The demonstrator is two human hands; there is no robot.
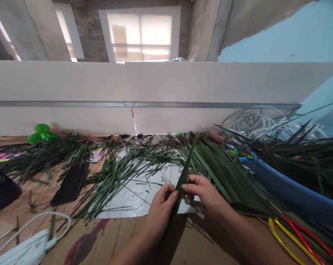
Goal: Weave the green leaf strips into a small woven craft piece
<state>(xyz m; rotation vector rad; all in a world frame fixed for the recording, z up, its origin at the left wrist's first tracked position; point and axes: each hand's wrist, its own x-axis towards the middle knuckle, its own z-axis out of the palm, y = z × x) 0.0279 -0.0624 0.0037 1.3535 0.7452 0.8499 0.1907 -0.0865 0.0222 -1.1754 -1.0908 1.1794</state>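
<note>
A long green palm leaf strip point(186, 167) runs upright between my hands, its tip pointing away from me. My left hand point(163, 206) is closed on its left side, thumb pressed against the blade. From the right, my right hand point(201, 189) pinches the same strip between thumb and fingers. Just beyond and to the right lies a fan of long uncut leaves point(227, 169). Left of my hands, a heap of narrow cut leaf pieces point(119, 176) covers part of a white sheet point(122, 204).
A blue tub point(282, 187) full of leaves stands at right, near red and yellow handles point(299, 235). At left lie a black phone point(69, 184), a white power bank point(25, 248) with its cable, and a green fan point(42, 134). A white partition point(166, 82) rises behind.
</note>
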